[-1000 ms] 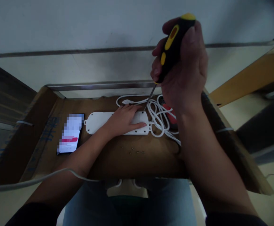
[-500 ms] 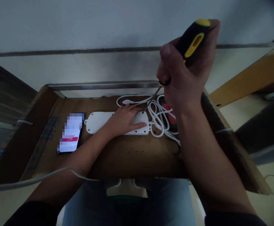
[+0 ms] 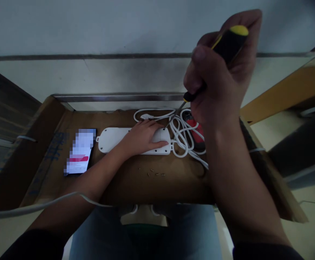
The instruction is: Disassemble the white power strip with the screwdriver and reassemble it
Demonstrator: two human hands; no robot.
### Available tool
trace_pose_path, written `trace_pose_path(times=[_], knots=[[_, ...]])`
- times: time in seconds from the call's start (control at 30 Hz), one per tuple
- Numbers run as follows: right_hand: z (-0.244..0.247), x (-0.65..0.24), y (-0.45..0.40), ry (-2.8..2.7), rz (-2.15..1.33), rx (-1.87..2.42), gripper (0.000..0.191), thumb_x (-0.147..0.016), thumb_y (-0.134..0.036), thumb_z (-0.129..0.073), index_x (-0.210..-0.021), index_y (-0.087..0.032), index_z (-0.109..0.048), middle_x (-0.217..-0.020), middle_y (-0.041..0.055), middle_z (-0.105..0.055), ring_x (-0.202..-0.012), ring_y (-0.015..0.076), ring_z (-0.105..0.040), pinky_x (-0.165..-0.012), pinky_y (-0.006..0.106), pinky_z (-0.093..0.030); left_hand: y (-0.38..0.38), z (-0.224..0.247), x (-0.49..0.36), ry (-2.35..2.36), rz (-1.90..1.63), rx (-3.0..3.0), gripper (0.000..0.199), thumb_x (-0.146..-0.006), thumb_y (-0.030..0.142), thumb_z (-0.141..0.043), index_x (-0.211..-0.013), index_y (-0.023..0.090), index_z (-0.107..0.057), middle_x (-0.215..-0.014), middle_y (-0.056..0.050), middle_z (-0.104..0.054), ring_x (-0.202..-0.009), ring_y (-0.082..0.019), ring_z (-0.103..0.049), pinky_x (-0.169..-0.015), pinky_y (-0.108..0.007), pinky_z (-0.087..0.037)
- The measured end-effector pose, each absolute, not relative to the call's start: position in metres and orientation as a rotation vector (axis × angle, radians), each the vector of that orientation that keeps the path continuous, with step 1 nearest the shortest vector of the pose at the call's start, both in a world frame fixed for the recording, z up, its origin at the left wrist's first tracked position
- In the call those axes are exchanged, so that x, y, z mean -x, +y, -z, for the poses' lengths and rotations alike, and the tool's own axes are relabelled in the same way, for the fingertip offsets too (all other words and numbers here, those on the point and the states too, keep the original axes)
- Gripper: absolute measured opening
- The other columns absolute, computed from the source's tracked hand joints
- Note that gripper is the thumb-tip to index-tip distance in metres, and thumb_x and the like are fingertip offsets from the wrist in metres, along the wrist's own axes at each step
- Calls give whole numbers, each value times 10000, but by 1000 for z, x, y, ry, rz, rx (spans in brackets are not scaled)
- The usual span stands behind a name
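My left hand point(image 3: 143, 137) lies flat on the end of a white power strip point(image 3: 114, 140), pressing on its casing. High above it, my right hand point(image 3: 217, 72) grips a black-and-yellow screwdriver point(image 3: 229, 45) in its fist. The screwdriver's thin steel shaft slants down to the strip's far edge, its tip just beyond my left fingertips. A coiled white power cable point(image 3: 183, 131) lies next to the strip, partly under my right hand. Several tiny screws point(image 3: 154, 173) lie on the cardboard in front of the strip.
A smartphone point(image 3: 78, 151) with a blurred screen lies left of the strip. A red object point(image 3: 195, 126) sits under the cable coil. All of this lies on a brown cardboard sheet point(image 3: 173, 187) with raised sides. A metal bar point(image 3: 119, 97) runs along its far edge.
My right hand has moved up and to the right, and the screwdriver handle leans further right. Its tip and my left hand stay in place on the strip.
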State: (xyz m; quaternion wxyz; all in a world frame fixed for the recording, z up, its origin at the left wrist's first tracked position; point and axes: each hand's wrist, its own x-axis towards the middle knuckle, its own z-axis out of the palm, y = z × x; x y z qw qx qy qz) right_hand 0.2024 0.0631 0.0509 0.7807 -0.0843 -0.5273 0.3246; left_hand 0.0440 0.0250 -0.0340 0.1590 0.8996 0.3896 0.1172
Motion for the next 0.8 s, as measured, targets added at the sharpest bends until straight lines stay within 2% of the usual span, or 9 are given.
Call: trace_pose_path(times=[0.03, 0.07, 0.13, 0.2, 0.37, 0.47, 0.63, 0.7, 0.8], knots=[[-51, -204, 65, -1156, -721, 187, 345, -802, -190, -768, -905, -276, -451, -744, -107, -539, -425, 32, -248, -344, 188, -206, 25, 34, -44, 1113, -341, -2572, 621, -960, 612, -654, -1375, 150, -634, -1373, -152, -685, -1314, -355, -605, -1152, -509, -441], [-51, -206, 66, -1173, -723, 196, 292, -813, -236, -772, -924, -277, -505, -777, -88, -553, -454, 39, -267, -345, 189, -206, 25, 35, -44, 1115, -345, -2570, 614, -958, 604, -661, -1371, 150, -636, -1370, -151, -686, -1312, -355, -606, -1151, -508, -441], [-53, -210, 66, -1193, -724, 191, 150, -887, -368, -703, -980, -263, -649, -930, -21, -628, -609, 64, -476, -376, 183, -297, 25, 35, -44, 1120, -344, -2563, 606, -954, 586, -674, -1366, 143, -637, -1369, -155, -686, -1308, -354, -610, -1148, -506, -443], [-54, -213, 63, -1232, -792, 177, 233, -955, -417, -588, -1029, -245, -726, -1023, 18, -666, -723, 93, -561, -416, 194, -375, 25, 35, -44, 1122, -345, -2557, 604, -949, 582, -680, -1365, 146, -636, -1368, -155, -687, -1308, -353, -609, -1144, -501, -445], [-55, -202, 47, -1290, -816, 225, 114, -942, -333, -672, -975, -224, -677, -896, -14, -642, -604, 74, -564, -506, 232, -485, 25, 35, -44, 1135, -342, -2561, 609, -953, 592, -663, -1358, 139, -642, -1361, -157, -691, -1306, -358, -608, -1140, -496, -446], [-55, -189, 45, -1234, -724, 155, 190, -885, -249, -762, -924, -222, -578, -845, -46, -622, -568, 78, -614, -460, 248, -446, 26, 36, -44, 1138, -345, -2552, 620, -949, 594, -667, -1367, 138, -640, -1363, -151, -695, -1314, -357, -604, -1150, -498, -441], [-52, -186, 61, -1197, -596, 138, 357, -844, -207, -765, -902, -263, -417, -709, -123, -502, -391, 41, -285, -339, 252, -207, 26, 38, -44, 1128, -370, -2557, 620, -947, 609, -665, -1369, 155, -641, -1362, -148, -699, -1318, -357, -606, -1144, -514, -445], [-52, -192, 66, -1140, -563, 208, 308, -869, -320, -739, -891, -263, -437, -710, -102, -484, -407, 52, -265, -336, 268, -165, 26, 38, -44, 1128, -374, -2566, 622, -947, 611, -666, -1366, 152, -644, -1346, -151, -705, -1305, -359, -613, -1135, -517, -451], [-51, -202, 66, -1210, -651, 283, 220, -977, -438, -537, -1006, -230, -603, -845, -15, -606, -490, 82, -402, -372, 273, -255, 26, 37, -44, 1126, -361, -2578, 630, -949, 608, -668, -1364, 134, -646, -1343, -160, -702, -1288, -365, -619, -1125, -520, -457]])
